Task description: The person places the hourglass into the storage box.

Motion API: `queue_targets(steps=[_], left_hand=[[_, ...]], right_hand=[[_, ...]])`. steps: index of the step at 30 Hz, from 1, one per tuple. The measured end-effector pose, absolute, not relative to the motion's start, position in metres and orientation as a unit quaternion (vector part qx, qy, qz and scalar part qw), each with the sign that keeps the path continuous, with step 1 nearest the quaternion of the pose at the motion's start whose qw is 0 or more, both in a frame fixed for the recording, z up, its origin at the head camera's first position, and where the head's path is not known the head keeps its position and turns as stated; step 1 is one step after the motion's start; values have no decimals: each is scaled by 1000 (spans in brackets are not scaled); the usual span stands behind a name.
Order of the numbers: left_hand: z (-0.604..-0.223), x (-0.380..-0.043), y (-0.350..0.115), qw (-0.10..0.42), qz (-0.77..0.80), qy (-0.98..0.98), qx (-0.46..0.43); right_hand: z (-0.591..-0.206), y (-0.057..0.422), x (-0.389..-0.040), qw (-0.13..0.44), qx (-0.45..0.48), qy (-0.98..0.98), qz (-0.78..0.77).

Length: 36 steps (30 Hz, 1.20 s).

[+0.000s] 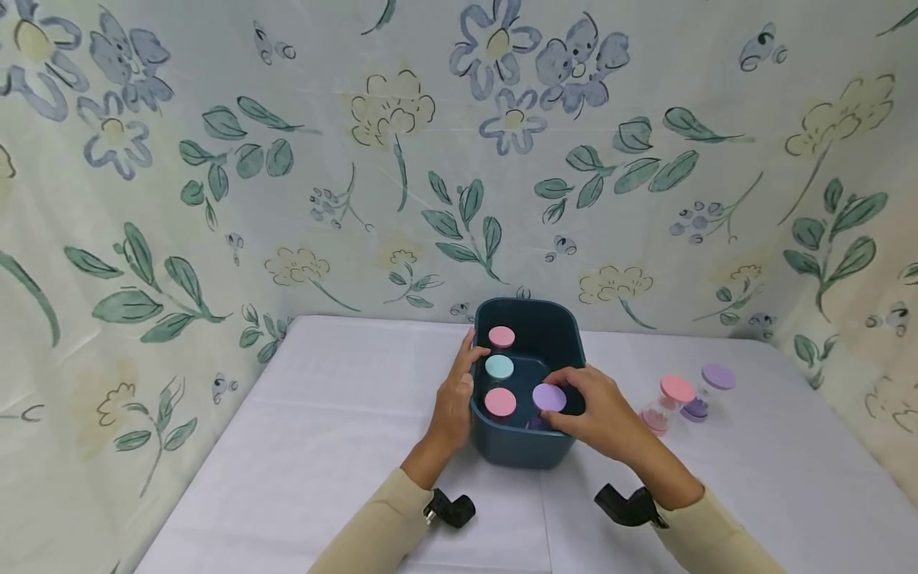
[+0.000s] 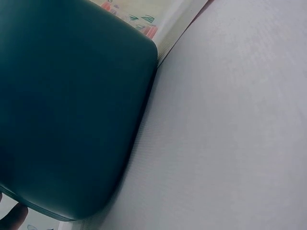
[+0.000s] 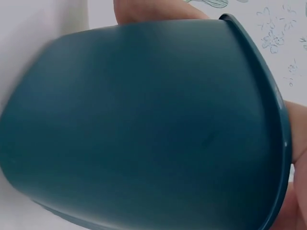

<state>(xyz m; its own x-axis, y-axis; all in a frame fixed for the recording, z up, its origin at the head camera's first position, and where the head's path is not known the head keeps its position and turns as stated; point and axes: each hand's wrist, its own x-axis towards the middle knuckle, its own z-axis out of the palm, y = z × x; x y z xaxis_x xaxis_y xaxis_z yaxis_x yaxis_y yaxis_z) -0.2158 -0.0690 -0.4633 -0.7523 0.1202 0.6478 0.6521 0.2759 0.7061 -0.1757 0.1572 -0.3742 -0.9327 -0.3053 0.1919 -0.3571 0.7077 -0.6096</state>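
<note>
One dark teal bin (image 1: 523, 450), near the middle of the table's (image 1: 358, 399) far edge. Within, along its left wall from far corner to near: far pink cap (image 1: 501, 336), light blue cap (image 1: 499, 367), near pink cap (image 1: 500, 402). In its near right corner: one purple cap (image 1: 548, 398), pinched between thumb and finger of the right hand (image 1: 598, 410). Left hand (image 1: 452, 402): gripping the left wall, a finger bent over the rim. Toward the table's right edge: pink sand timer (image 1: 676, 390) and purple sand timer (image 1: 718, 377), close together.
</note>
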Motion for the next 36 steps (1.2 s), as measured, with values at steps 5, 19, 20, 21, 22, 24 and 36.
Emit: queue_targets(steps=[5,19,20,21,22,24,36], left_hand=[[-461,-215,-68,248,-543,-761,-254],[-460,-220,-70,244,-541,-762,-258],[-460,-219,-70,246,-541,-762,-257],[-460,-219,-71,246,-542,-762,-255],[-459,-219,-71,246,-541,-763,-255],[-459,-219,-70,246,-540,-764,-254],[-461,-221,-70,249,-533,-768,-255]], right_hand=[[-368,155,-176,23,174,-935,307],[-362,149,-184,-5,161,-951,262],[-361,149,-184,-6,162,-952,260],[-361,148,-185,-7,164,-952,258],[-361,147,-185,-6,163,-953,256],[-360,147,-186,-5,165,-954,252],[-357,141,-190,-13,184,-962,202]])
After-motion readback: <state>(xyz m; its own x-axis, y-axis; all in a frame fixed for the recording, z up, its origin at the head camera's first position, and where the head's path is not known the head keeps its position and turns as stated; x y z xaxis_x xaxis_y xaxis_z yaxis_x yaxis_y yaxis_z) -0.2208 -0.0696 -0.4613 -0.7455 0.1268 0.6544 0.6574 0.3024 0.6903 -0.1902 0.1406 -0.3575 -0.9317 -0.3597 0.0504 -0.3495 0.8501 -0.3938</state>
